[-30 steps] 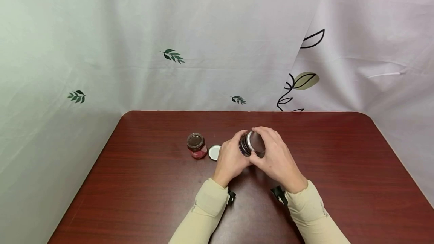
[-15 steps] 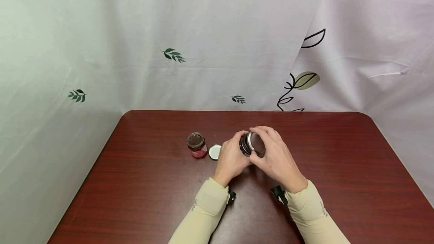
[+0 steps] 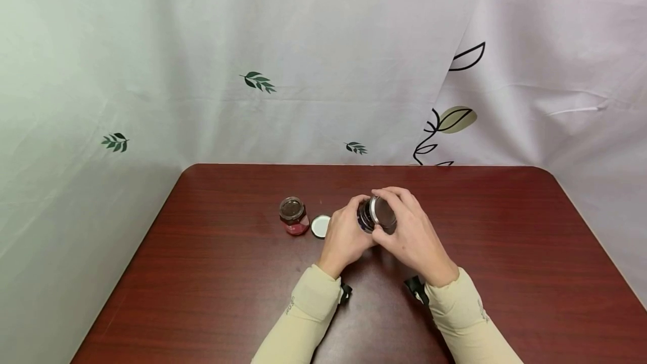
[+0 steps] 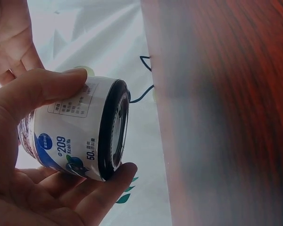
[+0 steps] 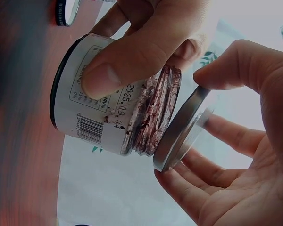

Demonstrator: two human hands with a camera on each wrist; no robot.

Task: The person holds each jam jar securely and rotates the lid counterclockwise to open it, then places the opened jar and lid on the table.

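In the head view my left hand (image 3: 346, 236) grips a glass jar (image 3: 364, 217) tipped on its side above the table. The left wrist view shows the jar's white and blue label (image 4: 66, 146), with the thumb across it and the fingers beneath. My right hand (image 3: 414, 235) holds a round lid (image 5: 180, 129) by its rim between thumb and fingertips. At the jar's mouth the lid stands at a slant, with a gap on one side; the right wrist view cannot settle whether its lower edge touches. Dark reddish residue coats the threaded glass neck (image 5: 160, 113).
To the left on the brown table (image 3: 212, 274) stands a second jar (image 3: 294, 217), uncapped, with dark contents and a red label. Beside it a lid (image 3: 320, 227) lies with its white inside up. A pale curtain (image 3: 323, 44) hangs behind the table.
The right hand's fingers and the lid have turned slightly, and a bit more of a gap shows between lid and jar. The left hand, second jar and lying lid stay put.
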